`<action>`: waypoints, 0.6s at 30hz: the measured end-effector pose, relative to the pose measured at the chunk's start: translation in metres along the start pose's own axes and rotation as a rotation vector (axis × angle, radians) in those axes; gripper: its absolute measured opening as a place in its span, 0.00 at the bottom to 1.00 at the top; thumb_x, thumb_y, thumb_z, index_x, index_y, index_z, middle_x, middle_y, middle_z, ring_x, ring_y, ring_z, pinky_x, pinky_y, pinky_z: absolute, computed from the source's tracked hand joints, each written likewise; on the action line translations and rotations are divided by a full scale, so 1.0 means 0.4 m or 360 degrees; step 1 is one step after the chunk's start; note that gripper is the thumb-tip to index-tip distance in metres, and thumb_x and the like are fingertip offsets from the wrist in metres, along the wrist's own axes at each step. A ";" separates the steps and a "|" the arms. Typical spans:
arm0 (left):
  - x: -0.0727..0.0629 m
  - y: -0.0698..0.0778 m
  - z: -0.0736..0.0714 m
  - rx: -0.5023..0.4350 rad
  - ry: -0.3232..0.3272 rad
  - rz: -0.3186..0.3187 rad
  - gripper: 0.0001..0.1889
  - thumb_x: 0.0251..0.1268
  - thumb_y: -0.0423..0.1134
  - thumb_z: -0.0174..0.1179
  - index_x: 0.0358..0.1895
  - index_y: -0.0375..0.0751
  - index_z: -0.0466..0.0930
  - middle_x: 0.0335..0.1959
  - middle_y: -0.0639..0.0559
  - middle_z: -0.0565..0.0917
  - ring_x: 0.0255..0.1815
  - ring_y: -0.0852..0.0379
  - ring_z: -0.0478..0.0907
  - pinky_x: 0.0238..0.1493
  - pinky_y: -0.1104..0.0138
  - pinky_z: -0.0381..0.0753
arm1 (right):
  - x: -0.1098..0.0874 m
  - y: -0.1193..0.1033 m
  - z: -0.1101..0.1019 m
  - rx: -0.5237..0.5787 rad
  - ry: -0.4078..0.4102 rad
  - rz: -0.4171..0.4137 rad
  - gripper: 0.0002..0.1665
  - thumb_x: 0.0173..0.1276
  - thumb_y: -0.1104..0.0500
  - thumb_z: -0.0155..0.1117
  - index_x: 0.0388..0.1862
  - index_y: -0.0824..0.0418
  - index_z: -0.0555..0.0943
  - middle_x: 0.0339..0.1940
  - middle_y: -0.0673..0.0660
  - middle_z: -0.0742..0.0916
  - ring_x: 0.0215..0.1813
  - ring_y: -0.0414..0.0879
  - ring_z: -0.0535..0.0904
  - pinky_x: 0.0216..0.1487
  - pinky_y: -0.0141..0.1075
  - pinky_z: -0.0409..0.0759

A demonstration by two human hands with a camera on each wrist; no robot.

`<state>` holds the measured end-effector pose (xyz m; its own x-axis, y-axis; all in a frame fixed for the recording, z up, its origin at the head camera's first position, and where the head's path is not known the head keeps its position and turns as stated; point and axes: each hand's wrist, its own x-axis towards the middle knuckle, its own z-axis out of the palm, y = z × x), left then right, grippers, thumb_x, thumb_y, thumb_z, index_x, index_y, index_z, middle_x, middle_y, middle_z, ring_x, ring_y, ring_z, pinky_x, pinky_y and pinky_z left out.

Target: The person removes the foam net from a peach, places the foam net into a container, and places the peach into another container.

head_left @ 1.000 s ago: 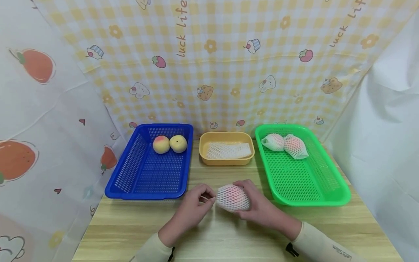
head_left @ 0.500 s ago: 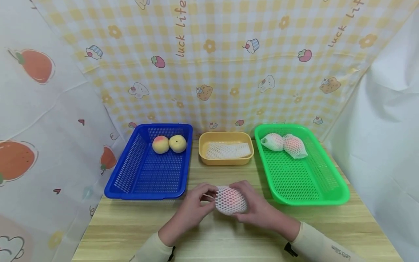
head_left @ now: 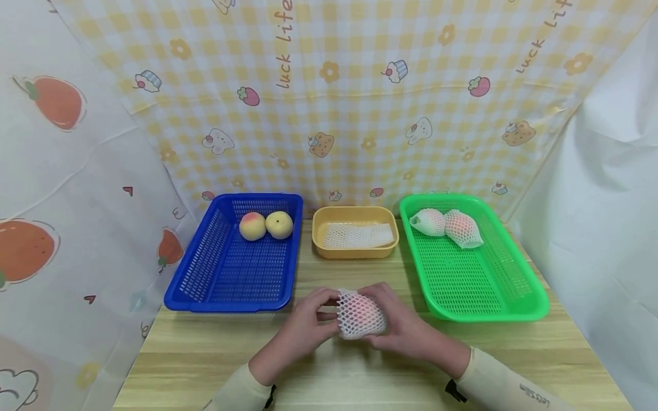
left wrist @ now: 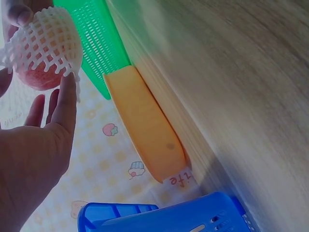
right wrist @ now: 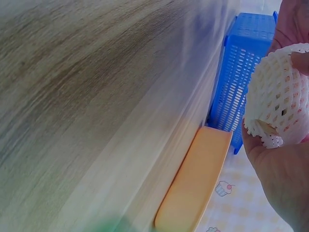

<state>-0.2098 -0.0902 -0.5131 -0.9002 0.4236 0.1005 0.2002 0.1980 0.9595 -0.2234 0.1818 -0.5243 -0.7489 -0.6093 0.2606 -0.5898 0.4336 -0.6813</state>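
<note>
A pink peach (left wrist: 41,79) sits in a white foam net sleeve (head_left: 360,314) over the near middle of the table. My right hand (head_left: 400,321) grips the netted peach from the right, fingers above and thumb below. On the left, my left hand (head_left: 310,325) holds the open edge of the sleeve between thumb and fingertips. Through that open end the red skin of the peach shows in the left wrist view. The right wrist view shows the sleeve's gathered other end (right wrist: 270,135). My right palm hides part of the fruit in the head view.
At left, a blue basket (head_left: 231,305) holds two bare peaches (head_left: 266,226). A small yellow tray (head_left: 354,253) with flat foam sleeves (head_left: 358,236) stands at the back middle. The green basket (head_left: 488,317) on the right contains two netted peaches (head_left: 446,225).
The netted peach has shifted slightly left to my left hand. My left fingers, apart from it before, now hold the sleeve's edge, which has spread wider. The baskets and tray stay put.
</note>
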 end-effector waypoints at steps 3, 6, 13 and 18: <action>0.000 -0.003 0.001 -0.0011 -0.0020 -0.0012 0.21 0.71 0.29 0.74 0.64 0.43 0.85 0.63 0.47 0.82 0.68 0.45 0.82 0.62 0.60 0.87 | 0.002 -0.004 -0.003 -0.0004 -0.0011 0.0001 0.57 0.56 0.60 0.90 0.81 0.48 0.68 0.71 0.47 0.76 0.69 0.44 0.76 0.70 0.48 0.82; -0.001 -0.003 0.001 -0.0020 -0.0039 -0.0017 0.22 0.70 0.29 0.75 0.64 0.43 0.84 0.63 0.47 0.81 0.68 0.44 0.81 0.62 0.61 0.87 | 0.003 -0.005 -0.004 -0.0013 -0.0010 -0.0020 0.57 0.57 0.58 0.90 0.82 0.48 0.68 0.72 0.47 0.75 0.70 0.44 0.76 0.71 0.48 0.82; -0.002 0.002 0.003 -0.0054 -0.0065 -0.0083 0.28 0.67 0.29 0.78 0.68 0.47 0.81 0.64 0.51 0.80 0.68 0.47 0.80 0.63 0.60 0.87 | 0.007 -0.008 0.000 0.0036 -0.0009 -0.0052 0.56 0.57 0.59 0.90 0.80 0.48 0.69 0.71 0.44 0.76 0.68 0.44 0.77 0.69 0.46 0.83; -0.001 0.003 0.003 -0.0054 -0.0084 -0.0092 0.32 0.64 0.27 0.77 0.71 0.45 0.79 0.65 0.48 0.79 0.69 0.41 0.80 0.61 0.62 0.87 | 0.009 -0.009 0.005 0.0044 -0.0004 -0.0049 0.56 0.57 0.59 0.91 0.80 0.47 0.69 0.70 0.42 0.76 0.68 0.42 0.78 0.69 0.46 0.83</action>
<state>-0.2087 -0.0890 -0.5126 -0.8882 0.4584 0.0317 0.1348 0.1939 0.9717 -0.2234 0.1765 -0.5224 -0.7296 -0.6239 0.2801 -0.6041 0.3959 -0.6916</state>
